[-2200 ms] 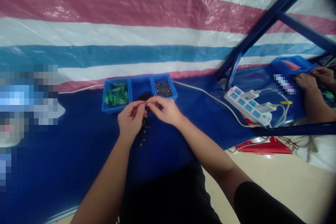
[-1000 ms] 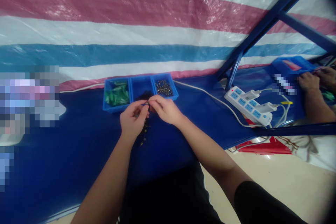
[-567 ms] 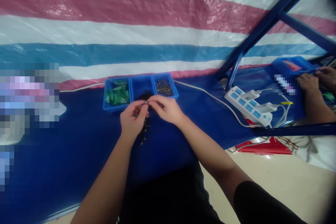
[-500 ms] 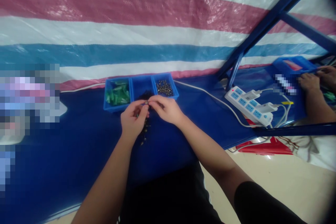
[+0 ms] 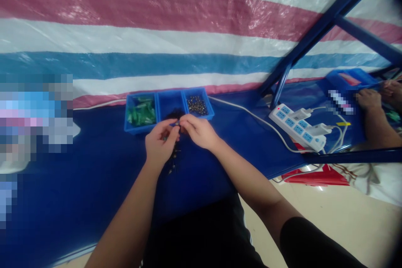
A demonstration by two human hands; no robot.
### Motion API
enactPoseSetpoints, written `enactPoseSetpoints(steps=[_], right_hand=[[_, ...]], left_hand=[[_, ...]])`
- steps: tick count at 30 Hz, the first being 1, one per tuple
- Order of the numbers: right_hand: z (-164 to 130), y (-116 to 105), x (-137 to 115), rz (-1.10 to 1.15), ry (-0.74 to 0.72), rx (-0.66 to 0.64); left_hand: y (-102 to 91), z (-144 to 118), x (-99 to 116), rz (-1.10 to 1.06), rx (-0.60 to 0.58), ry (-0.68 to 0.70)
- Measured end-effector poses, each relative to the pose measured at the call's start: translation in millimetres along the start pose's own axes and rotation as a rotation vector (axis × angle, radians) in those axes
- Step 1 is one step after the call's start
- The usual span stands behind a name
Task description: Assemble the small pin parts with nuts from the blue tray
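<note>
The left hand (image 5: pixel 161 144) and right hand (image 5: pixel 198 132) were pinched together on a small metal piece (image 5: pixel 177 123), held just above the bench (image 5: pixel 94 176) at the near edge of the blue three-part tray (image 5: pixel 168 109). Compared with two seconds earlier, the hands had barely shifted: the fingertips met at the same spot, the left thumb a little more curled, which I judged to mean the fitting of that piece was still going on, not finished. A string of dark joined pieces (image 5: pixel 172 161) hung from the left hand toward six o'clock, resting on the bench. At eleven o'clock of the hands lay green parts (image 5: pixel 140 114); at one o'clock, small brass pieces (image 5: pixel 197 105). Far off at three o'clock, beyond a white power strip (image 5: pixel 297 127), another person's hands (image 5: pixel 370 98) worked.
</note>
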State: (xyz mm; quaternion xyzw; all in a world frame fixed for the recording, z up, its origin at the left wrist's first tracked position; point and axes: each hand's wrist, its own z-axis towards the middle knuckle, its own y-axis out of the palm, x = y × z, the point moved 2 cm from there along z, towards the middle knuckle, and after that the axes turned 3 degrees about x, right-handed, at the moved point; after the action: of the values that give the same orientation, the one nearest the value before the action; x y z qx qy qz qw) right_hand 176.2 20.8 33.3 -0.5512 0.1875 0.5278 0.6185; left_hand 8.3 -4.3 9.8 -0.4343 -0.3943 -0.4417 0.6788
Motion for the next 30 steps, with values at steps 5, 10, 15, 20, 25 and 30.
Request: enactPoseSetpoints(steps=[5,10,15,20,25,30], right_hand=[[-0.3,1.2,0.1,0.009,0.009,-0.029],[-0.7,-0.1,-2.2,0.007,0.017,-0.041],[-1.1,0.3,-1.3,-0.010,0.029,-0.049],[-0.5,0.2,-0.1,0.003,-0.045,-0.012],[-0.3,-1.4,-2.5,-0.047,-0.090,-0.045],[-0.9,-2.6,-4.9,-0.058,-0.075,-0.079]], left_hand=[[0.4,-0.6,-1.9,0.001,-0.002,0.011],[1.0,-1.2,-4.3,-0.023,-0.012,0.002],[0.1,-0.5,-4.0,-0.004,0.005,-0.007],[-1.2,1.0,-2.3,-0.014,0.009,-0.014],[-0.5,0.1,-1.7,0.006,0.004,0.001],[-0.2,-0.4,-0.5,-0.005,0.005,0.008]])
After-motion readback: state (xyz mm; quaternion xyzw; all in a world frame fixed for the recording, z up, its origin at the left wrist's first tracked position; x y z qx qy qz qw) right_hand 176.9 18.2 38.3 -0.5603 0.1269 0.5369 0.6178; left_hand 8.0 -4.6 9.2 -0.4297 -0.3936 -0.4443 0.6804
